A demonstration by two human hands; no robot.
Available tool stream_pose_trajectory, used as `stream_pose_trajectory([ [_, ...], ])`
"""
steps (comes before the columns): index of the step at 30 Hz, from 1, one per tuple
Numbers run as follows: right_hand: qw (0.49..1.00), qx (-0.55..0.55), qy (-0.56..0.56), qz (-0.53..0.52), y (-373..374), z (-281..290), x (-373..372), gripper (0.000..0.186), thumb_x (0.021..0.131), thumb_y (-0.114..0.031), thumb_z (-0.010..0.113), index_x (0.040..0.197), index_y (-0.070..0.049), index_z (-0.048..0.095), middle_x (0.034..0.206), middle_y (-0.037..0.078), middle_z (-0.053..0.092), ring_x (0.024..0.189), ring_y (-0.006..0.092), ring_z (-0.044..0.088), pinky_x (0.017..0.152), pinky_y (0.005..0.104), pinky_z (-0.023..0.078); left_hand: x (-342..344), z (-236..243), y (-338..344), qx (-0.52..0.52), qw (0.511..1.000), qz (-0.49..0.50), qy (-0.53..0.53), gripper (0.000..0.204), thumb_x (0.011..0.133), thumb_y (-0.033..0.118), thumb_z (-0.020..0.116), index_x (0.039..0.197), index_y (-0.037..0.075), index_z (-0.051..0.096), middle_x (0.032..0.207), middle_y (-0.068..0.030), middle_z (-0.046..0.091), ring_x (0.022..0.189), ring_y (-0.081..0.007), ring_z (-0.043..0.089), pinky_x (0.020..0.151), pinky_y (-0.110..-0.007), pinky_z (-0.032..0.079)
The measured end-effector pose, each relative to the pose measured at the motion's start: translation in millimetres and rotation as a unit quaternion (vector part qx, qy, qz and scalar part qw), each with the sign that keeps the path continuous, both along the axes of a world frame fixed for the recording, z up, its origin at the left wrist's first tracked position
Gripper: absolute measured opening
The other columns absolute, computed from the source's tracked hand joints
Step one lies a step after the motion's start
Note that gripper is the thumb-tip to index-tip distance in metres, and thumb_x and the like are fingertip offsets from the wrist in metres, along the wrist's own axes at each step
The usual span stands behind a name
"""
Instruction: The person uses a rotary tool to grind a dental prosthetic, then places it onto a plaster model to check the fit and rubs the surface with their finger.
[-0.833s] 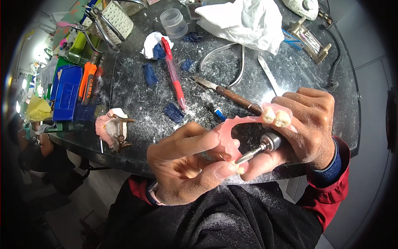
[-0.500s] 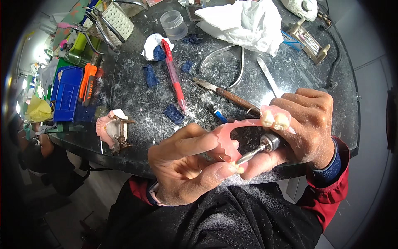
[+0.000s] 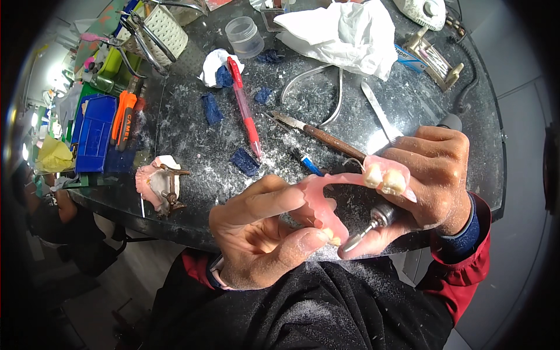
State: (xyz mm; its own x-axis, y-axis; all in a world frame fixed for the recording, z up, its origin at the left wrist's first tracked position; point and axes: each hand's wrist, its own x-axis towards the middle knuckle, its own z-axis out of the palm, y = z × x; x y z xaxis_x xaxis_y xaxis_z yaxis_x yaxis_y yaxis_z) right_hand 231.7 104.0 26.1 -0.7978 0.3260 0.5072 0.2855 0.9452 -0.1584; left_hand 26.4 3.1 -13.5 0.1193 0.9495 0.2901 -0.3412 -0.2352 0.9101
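Between the thumb and fingers of my left hand [image 3: 262,230] is a pink partial denture [image 3: 322,201], curved like a horseshoe. Its far end, with cream-coloured teeth [image 3: 385,178], rises next to the knuckles of my right hand [image 3: 429,175]. That hand is closed round a rotary handpiece [image 3: 383,214], much of whose body its fingers hide. A metal bur [image 3: 359,235] sticks out of the handpiece, a small gap away from the denture's near end. White dust coats both hands. On the bench to the left rests a dental model [image 3: 160,185] with metal hardware attached.
Across the dusty dark bench [image 3: 192,146] lie a red pen [image 3: 244,111], a wooden-handled knife [image 3: 326,137], a metal spatula [image 3: 378,111] and blue wax scraps [image 3: 245,161]. Farther back are a clear cup [image 3: 244,38], crumpled white cloth [image 3: 344,35] and a bur stand [image 3: 434,61]. Pliers fill a white basket [image 3: 163,32].
The bur has come away from the denture's near end and now points lower, toward me. The denture's toothed far end has tilted slightly and sits a little lower.
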Motion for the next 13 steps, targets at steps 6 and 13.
stream_pose_trajectory([
  [6, 1.000, 0.022, 0.012, -0.010, 0.8, -0.9, -2.9, 0.071, 0.049, -0.065, 0.074, 0.083, -0.004, 0.058, 0.057, 0.002, 0.052, 0.042, 0.0150, 0.048, 0.039, 0.0260, 0.027, 2.4, -2.0, 2.0, -0.003, 1.000, 0.018, -0.001, 0.045, 0.075, -0.011, 0.063, 0.118, -0.004, 0.051, 0.091, -0.0141, 0.056, 0.082, -0.0175, 0.063, 0.066, -0.024, 0.056],
  [13, 0.999, 0.037, 0.018, 0.007, 0.6, -2.4, 0.5, 0.062, 0.058, -0.058, 0.074, 0.086, -0.005, 0.059, 0.062, 0.005, 0.055, 0.047, 0.0179, 0.052, 0.040, 0.0271, 0.032, 4.8, 4.7, 1.2, 0.018, 0.998, 0.050, 0.028, 0.049, 0.073, -0.010, 0.066, 0.119, -0.002, 0.051, 0.092, -0.0149, 0.056, 0.084, -0.0183, 0.063, 0.064, -0.025, 0.056],
])
